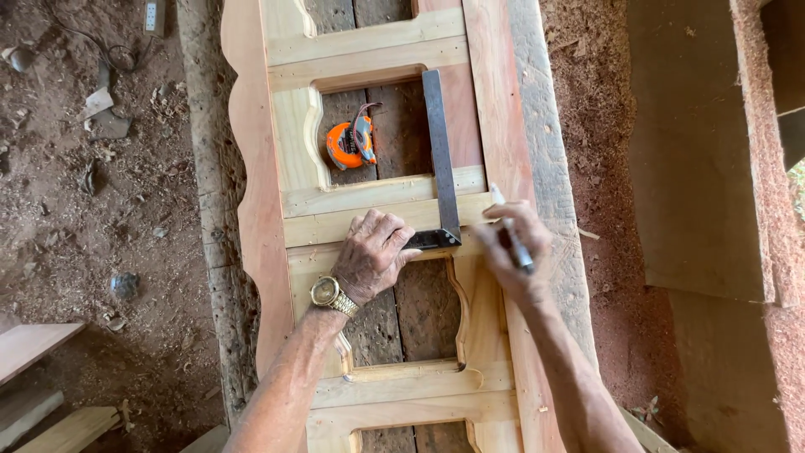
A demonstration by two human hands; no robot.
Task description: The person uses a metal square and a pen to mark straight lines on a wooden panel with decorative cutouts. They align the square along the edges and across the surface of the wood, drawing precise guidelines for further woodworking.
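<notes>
A wooden frame [251,151] with scalloped edges and cut-out panels lies along a plank bench. A metal try square [439,143] rests on it, its blade running away from me and its dark stock across a rail. My left hand [371,254], with a gold watch on the wrist, presses down on the stock. My right hand [513,252] holds a pencil [510,235] just right of the square's corner, its tip on the wood. An orange tape measure [350,144] sits inside the upper cut-out.
Reddish dirt floor [92,210] with stones and scraps lies to the left. Sawdust covers the ground to the right, beside a large flat board [696,168]. Loose wooden pieces [42,394] lie at lower left. A power strip [151,15] lies at top left.
</notes>
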